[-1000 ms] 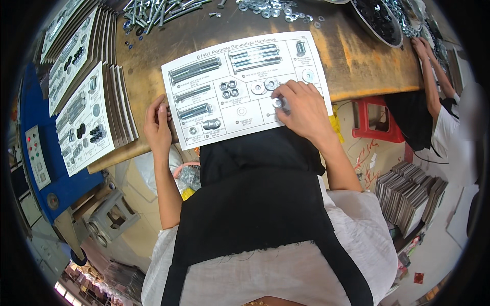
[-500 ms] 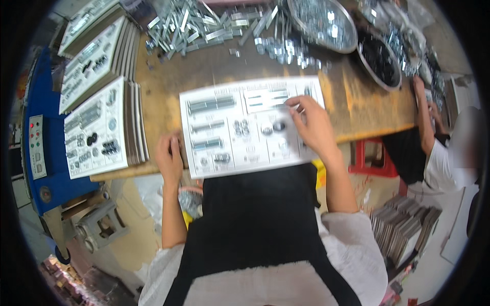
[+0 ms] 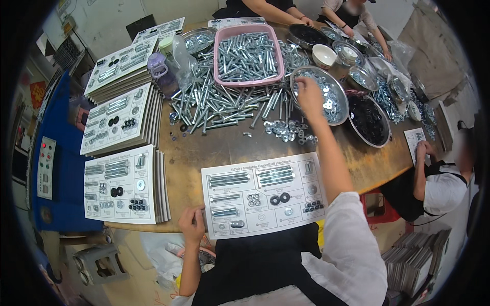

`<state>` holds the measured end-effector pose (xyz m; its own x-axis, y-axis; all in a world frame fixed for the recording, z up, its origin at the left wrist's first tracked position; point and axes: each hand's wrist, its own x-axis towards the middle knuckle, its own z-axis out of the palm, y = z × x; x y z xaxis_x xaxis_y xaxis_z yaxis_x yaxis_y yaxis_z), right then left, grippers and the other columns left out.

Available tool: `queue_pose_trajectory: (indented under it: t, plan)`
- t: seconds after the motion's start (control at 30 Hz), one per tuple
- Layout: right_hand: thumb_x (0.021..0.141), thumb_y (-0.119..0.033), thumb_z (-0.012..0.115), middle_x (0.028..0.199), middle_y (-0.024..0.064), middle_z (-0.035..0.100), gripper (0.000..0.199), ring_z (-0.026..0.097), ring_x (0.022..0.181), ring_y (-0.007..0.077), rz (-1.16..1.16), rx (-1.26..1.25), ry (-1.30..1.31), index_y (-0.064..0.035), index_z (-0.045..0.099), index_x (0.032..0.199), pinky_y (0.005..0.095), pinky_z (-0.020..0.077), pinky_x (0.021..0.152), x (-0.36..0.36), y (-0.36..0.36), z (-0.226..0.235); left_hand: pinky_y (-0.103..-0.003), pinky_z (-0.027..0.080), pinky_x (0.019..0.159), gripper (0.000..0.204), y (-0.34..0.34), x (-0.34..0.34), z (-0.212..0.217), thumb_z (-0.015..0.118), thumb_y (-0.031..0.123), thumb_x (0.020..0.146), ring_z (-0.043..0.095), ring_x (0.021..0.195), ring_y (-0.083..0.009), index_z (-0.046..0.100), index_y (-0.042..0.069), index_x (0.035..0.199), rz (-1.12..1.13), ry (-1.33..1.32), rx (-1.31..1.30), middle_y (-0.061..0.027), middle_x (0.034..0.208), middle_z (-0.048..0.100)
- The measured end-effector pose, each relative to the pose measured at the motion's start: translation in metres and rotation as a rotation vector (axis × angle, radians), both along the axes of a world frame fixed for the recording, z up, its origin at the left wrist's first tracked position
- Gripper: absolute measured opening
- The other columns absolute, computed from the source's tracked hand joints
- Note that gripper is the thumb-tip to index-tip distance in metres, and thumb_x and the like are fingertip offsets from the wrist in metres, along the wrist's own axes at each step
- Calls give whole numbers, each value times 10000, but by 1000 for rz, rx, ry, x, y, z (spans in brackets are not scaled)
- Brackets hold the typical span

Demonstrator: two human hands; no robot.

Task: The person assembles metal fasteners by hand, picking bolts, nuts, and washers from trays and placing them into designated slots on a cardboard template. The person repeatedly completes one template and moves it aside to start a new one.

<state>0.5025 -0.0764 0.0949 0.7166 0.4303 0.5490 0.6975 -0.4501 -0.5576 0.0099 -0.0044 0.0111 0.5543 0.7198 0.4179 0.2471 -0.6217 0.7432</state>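
A white hardware card (image 3: 263, 196) lies at the table's front edge before me, covered with bolts, nuts, washers and black spacers in printed boxes. Close by its left edge is my left hand (image 3: 192, 225), fingers curled in; whether they pinch anything is hidden. My right arm reaches across the card's right side. At its end, my right hand (image 3: 310, 99) is over the left part of a round metal bowl (image 3: 334, 121) of silvery washers, fingertips bent together and pointing down; what they hold, if anything, I cannot make out.
Stacks of similar cards (image 3: 120, 186) stand on the left. Behind are a pink basket (image 3: 248, 82) of bolts, loose bolts (image 3: 217, 107), scattered washers (image 3: 286, 131) and a bowl of black parts (image 3: 368, 122). A purple bottle (image 3: 162, 76) stands at left. Co-workers sit right and beyond.
My right hand has left the card and reached forward to the washer bowl. My left hand remains by the card's left edge. The view has tilted up, showing more of the table's far side.
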Motion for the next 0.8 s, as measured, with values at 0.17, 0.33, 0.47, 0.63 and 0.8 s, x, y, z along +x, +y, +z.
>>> queue_pose_trajectory:
  t: [0.17, 0.33, 0.47, 0.63, 0.8]
  plan:
    - [920, -200, 527, 1019, 190, 675, 239, 633, 974, 380, -285, -243, 148, -92, 692, 1055, 471, 497, 835, 77, -61, -37, -318, 452, 547, 149, -4, -1, 3, 552, 39, 863, 607, 600, -236, 691, 12, 815, -21, -34, 24, -113, 710, 637]
    - [919, -233, 534, 1176, 180, 619, 276, 597, 1077, 376, -270, -319, 202, -199, 688, 1146, 471, 471, 923, 86, -69, -56, -310, 457, 545, 162, -5, -5, -2, 549, 54, 864, 609, 581, -220, 693, 24, 795, -12, -49, 45, -103, 686, 632]
    - [918, -268, 525, 1148, 175, 633, 294, 600, 1059, 368, -266, -275, 233, -179, 686, 1147, 450, 468, 928, 90, -63, -50, -311, 447, 539, 172, -5, 2, -3, 544, 60, 875, 587, 563, -213, 689, 17, 792, -11, -56, 71, -91, 658, 607]
    - [925, -293, 521, 1111, 173, 650, 311, 603, 1062, 361, -189, -102, 193, -179, 666, 1175, 440, 466, 933, 115, -58, -69, -308, 432, 530, 182, -7, 5, -3, 542, 66, 878, 578, 557, -203, 696, 17, 794, -32, -25, 24, -90, 655, 604]
    - [915, -365, 539, 1151, 164, 640, 348, 607, 1068, 353, -108, -49, 340, -197, 650, 1198, 441, 456, 951, 92, -19, -43, -308, 421, 529, 192, -6, 1, -5, 540, 77, 882, 569, 554, -201, 699, 15, 794, -10, -3, 54, -86, 636, 593]
